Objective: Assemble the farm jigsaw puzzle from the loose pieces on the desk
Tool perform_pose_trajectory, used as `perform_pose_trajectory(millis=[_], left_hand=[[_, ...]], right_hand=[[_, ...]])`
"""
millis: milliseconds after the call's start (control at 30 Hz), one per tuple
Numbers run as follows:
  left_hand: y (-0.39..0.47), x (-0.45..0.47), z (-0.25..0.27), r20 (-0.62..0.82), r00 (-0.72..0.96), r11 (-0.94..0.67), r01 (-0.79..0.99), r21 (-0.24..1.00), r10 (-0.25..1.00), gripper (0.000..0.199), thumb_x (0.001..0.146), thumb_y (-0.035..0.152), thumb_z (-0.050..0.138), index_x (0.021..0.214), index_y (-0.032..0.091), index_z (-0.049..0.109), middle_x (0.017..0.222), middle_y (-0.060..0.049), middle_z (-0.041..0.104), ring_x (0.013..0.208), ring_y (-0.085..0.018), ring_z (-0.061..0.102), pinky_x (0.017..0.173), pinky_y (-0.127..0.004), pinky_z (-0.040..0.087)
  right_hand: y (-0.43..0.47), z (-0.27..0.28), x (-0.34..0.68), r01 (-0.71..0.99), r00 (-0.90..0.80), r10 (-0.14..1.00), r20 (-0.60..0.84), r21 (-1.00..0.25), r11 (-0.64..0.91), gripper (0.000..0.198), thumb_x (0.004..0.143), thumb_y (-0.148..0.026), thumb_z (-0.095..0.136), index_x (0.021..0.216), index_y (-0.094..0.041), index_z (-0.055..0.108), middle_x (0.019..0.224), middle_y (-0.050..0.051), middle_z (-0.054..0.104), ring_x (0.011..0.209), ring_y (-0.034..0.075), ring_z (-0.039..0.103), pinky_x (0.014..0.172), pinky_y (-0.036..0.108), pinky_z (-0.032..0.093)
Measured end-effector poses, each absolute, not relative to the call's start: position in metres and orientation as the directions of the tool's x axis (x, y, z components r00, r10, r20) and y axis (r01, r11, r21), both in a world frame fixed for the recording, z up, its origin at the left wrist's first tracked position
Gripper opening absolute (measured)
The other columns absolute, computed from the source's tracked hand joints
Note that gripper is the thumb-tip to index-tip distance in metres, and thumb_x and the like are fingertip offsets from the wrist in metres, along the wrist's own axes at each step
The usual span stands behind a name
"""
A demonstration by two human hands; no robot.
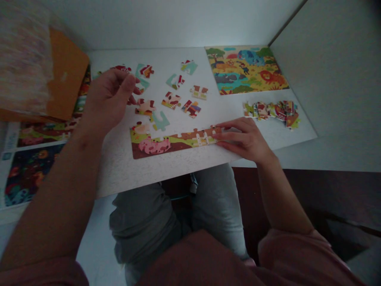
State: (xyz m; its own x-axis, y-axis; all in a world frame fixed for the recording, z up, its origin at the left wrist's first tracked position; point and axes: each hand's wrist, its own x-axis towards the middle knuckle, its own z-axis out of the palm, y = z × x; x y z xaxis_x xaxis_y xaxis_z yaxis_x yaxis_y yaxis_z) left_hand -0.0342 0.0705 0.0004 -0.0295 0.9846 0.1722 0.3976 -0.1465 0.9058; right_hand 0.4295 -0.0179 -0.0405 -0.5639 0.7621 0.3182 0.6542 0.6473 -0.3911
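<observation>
The joined bottom strip of a farm jigsaw puzzle point(181, 145), with a pink pig and white fence, lies along the table's near side. My right hand point(248, 139) grips a puzzle piece point(212, 133) at the strip's right end, fingers on top and thumb at the lower edge. My left hand point(110, 99) hovers over loose pieces at the left, fingers loosely curled and apart, nothing visible in them. Close to it lie a cow piece point(145, 107), a light-blue piece point(160, 120) and a red-and-blue piece point(147, 71). Fingers partly hide other pieces there.
Several loose pieces, including a spotted cow piece point(172, 100), lie mid-table point(119, 171). A finished safari puzzle point(247, 69) is at the back right, above a heap of pieces point(272, 110). At left are an orange box point(67, 75) and printed picture sheets point(32, 171). Walls border the table.
</observation>
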Motion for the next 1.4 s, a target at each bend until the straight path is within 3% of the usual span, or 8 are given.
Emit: perform_pose_trajectory(millis=[133, 333, 467, 700, 1033, 1233, 1400], left_hand=[[0.070, -0.034, 0.003, 0.177, -0.036, -0.148, 0.398, 0.905, 0.984, 0.074, 0.094, 0.111, 0.090, 0.105, 0.038, 0.085, 0.106, 0.008, 0.091, 0.089, -0.019, 0.068, 0.099, -0.049, 0.068], [0.070, -0.034, 0.004, 0.165, -0.043, -0.135, 0.397, 0.908, 0.985, 0.072, 0.091, 0.111, 0.092, 0.101, 0.041, 0.085, 0.105, 0.007, 0.092, 0.087, -0.022, 0.067, 0.095, -0.050, 0.063], [0.070, -0.034, 0.004, 0.170, -0.039, -0.141, 0.391, 0.910, 0.985, 0.071, 0.093, 0.110, 0.091, 0.103, 0.040, 0.085, 0.106, 0.007, 0.091, 0.087, -0.022, 0.067, 0.095, -0.050, 0.063], [0.072, -0.038, -0.001, 0.166, -0.049, -0.133, 0.401, 0.907, 0.985, 0.071, 0.091, 0.108, 0.095, 0.107, 0.039, 0.086, 0.110, 0.006, 0.091, 0.093, -0.023, 0.072, 0.104, -0.053, 0.068], [0.074, -0.040, -0.005, 0.190, -0.041, -0.160, 0.390, 0.907, 0.981, 0.073, 0.093, 0.108, 0.094, 0.107, 0.037, 0.084, 0.108, 0.005, 0.089, 0.090, -0.022, 0.068, 0.106, -0.056, 0.069], [0.076, -0.043, -0.008, 0.185, -0.021, -0.163, 0.383, 0.909, 0.982, 0.070, 0.096, 0.106, 0.093, 0.109, 0.038, 0.083, 0.110, 0.006, 0.090, 0.091, -0.021, 0.069, 0.101, -0.051, 0.068], [0.073, -0.042, -0.004, 0.166, -0.004, -0.152, 0.373, 0.915, 0.986, 0.062, 0.102, 0.098, 0.094, 0.108, 0.038, 0.082, 0.110, 0.006, 0.089, 0.098, -0.023, 0.071, 0.102, -0.051, 0.061]], right_hand=[[-0.019, -0.041, 0.431, 0.648, -0.564, 0.761, 0.319, -0.401, 0.648, 0.025, 0.124, -0.055, 0.085, 0.146, -0.055, 0.098, 0.158, -0.002, 0.094, 0.134, 0.043, 0.088, 0.113, 0.068, 0.068], [-0.018, -0.043, 0.434, 0.607, -0.575, 0.718, 0.393, -0.383, 0.696, 0.029, 0.124, -0.048, 0.087, 0.151, -0.057, 0.095, 0.158, -0.001, 0.093, 0.130, 0.040, 0.088, 0.109, 0.069, 0.070], [-0.017, -0.041, 0.434, 0.615, -0.579, 0.737, 0.347, -0.408, 0.675, 0.034, 0.122, -0.044, 0.090, 0.151, -0.060, 0.095, 0.158, 0.000, 0.093, 0.132, 0.041, 0.087, 0.112, 0.073, 0.071], [-0.018, -0.041, 0.431, 0.593, -0.584, 0.706, 0.400, -0.384, 0.708, 0.026, 0.124, -0.045, 0.088, 0.149, -0.050, 0.096, 0.158, 0.002, 0.094, 0.132, 0.038, 0.090, 0.110, 0.068, 0.071], [-0.017, -0.045, 0.432, 0.574, -0.576, 0.716, 0.395, -0.428, 0.698, 0.046, 0.124, -0.038, 0.087, 0.162, -0.064, 0.090, 0.166, -0.004, 0.091, 0.137, 0.041, 0.089, 0.114, 0.070, 0.072], [-0.017, -0.041, 0.432, 0.616, -0.569, 0.749, 0.339, -0.428, 0.662, 0.033, 0.126, -0.046, 0.083, 0.153, -0.061, 0.094, 0.163, -0.003, 0.092, 0.134, 0.042, 0.089, 0.114, 0.075, 0.072], [-0.018, -0.041, 0.432, 0.601, -0.575, 0.736, 0.357, -0.426, 0.676, 0.033, 0.126, -0.045, 0.083, 0.154, -0.059, 0.094, 0.165, -0.003, 0.092, 0.135, 0.042, 0.089, 0.114, 0.073, 0.071]])
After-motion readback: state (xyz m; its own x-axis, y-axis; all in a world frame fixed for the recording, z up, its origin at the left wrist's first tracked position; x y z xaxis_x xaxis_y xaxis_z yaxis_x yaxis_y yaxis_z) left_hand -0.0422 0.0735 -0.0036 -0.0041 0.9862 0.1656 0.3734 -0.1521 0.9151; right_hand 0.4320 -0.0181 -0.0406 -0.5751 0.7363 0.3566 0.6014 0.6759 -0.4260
